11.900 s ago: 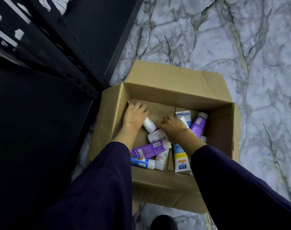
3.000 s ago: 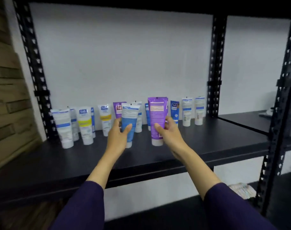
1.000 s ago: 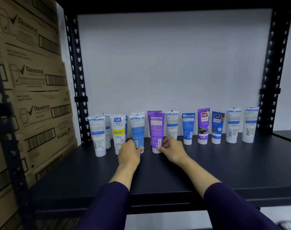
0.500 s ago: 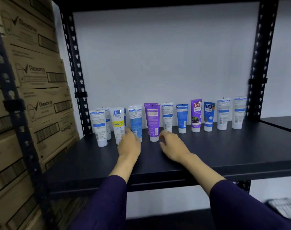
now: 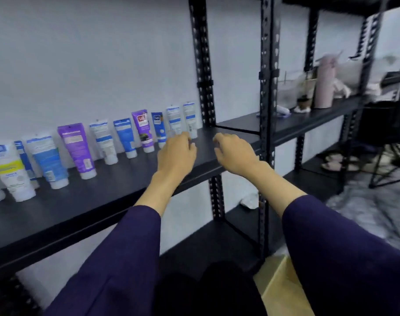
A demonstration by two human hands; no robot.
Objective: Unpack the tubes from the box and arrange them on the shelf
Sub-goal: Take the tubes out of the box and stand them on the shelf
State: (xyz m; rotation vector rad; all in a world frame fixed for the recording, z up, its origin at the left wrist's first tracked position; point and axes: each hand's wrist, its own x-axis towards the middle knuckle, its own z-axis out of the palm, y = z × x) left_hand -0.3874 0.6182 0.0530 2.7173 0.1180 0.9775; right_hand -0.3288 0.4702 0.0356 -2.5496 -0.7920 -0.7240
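A: Where are the plastic tubes (image 5: 77,150)?
B: Standing in a row on the black metal shelf (image 5: 117,192), left of both hands.
A: The hands?
B: Left hand (image 5: 177,153) and right hand (image 5: 234,155) loosely curled, empty, above the shelf's front.

- A white tube with a yellow band (image 5: 11,173), at the far left of the frame, carried a blue logo patch too blurred to read.
- A purple tube (image 5: 143,128) and a blue tube (image 5: 158,126) near mid-frame bore small logo patches, also illegible.
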